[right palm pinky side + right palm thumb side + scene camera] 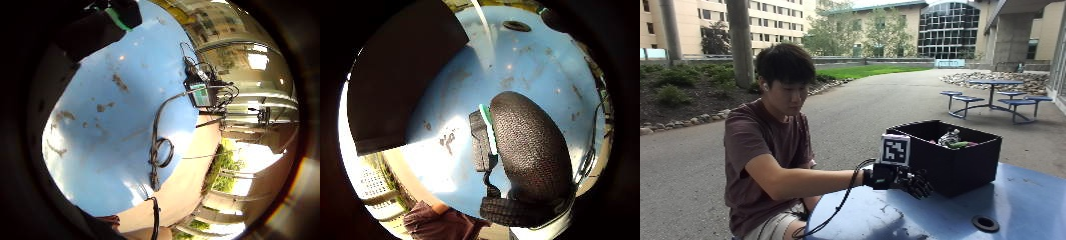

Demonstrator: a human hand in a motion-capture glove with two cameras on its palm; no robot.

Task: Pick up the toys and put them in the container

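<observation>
the container (953,165) stands on the worktop (1013,200), toward its far edge from the seated person (773,150). toys (953,139) lie inside the container, near its far wall. the right hand (903,181) is over the worktop, just beside the container's near wall on the person's side; contact cannot be confirmed. a round hole (985,223) sits in the worktop in front of the container. in the little finger side view, a small device (199,92) with cables lies at the worktop's edge.
</observation>
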